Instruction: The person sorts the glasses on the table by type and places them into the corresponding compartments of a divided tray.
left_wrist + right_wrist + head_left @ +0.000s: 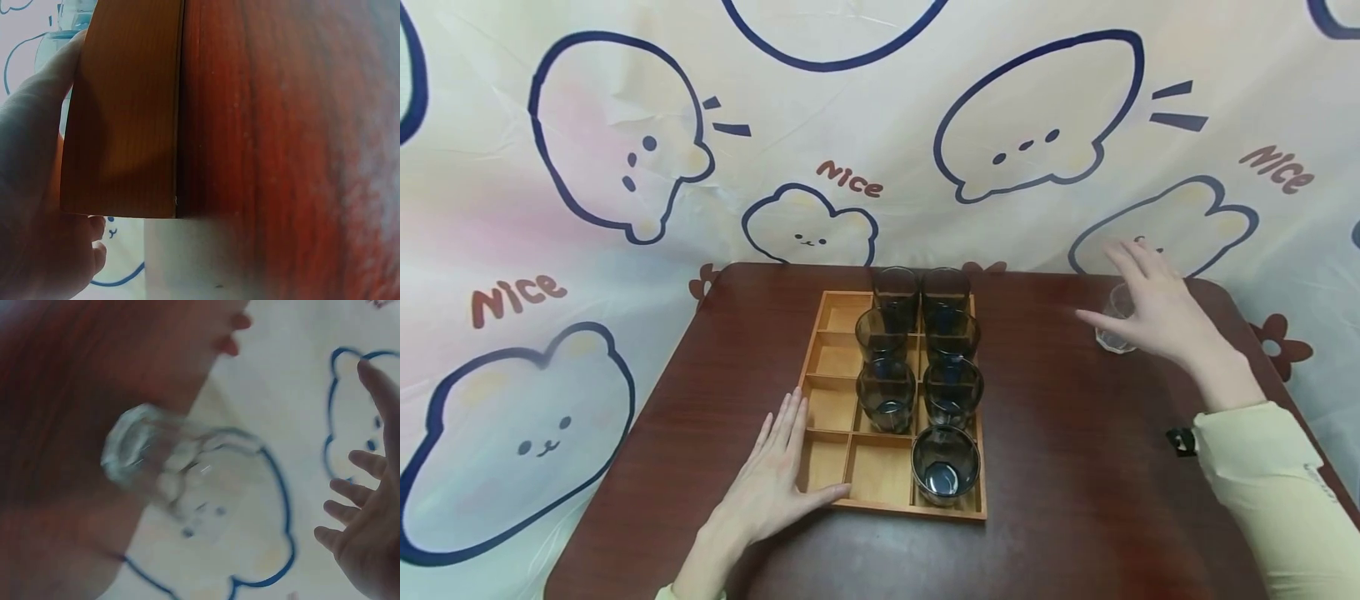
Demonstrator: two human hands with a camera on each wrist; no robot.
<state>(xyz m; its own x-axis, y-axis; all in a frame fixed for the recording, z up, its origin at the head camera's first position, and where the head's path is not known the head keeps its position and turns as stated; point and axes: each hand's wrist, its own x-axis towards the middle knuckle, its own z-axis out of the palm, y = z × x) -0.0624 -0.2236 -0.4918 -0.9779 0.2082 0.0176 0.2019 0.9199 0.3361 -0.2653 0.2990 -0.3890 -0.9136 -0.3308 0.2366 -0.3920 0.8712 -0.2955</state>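
My left hand (767, 492) rests against the near left corner of a wooden compartment tray (917, 511), fingers straight along its left side and thumb at the front edge. In the left wrist view that hand (37, 187) lies beside the tray's wooden wall (125, 112). Several dark tinted glasses (946, 467) stand in the middle and right columns. Over at the far right, my right hand (1161, 312) is spread above and beside a clear glass (1114, 342). A gap separates the open fingers from this clear glass (175, 465) in the right wrist view.
The dark brown table (1037, 500) carries the tray near its middle. A pale curtain (820, 117) printed with blue bear outlines hangs behind and around the table. Bare compartments (880, 471) show in the tray's left column and near middle.
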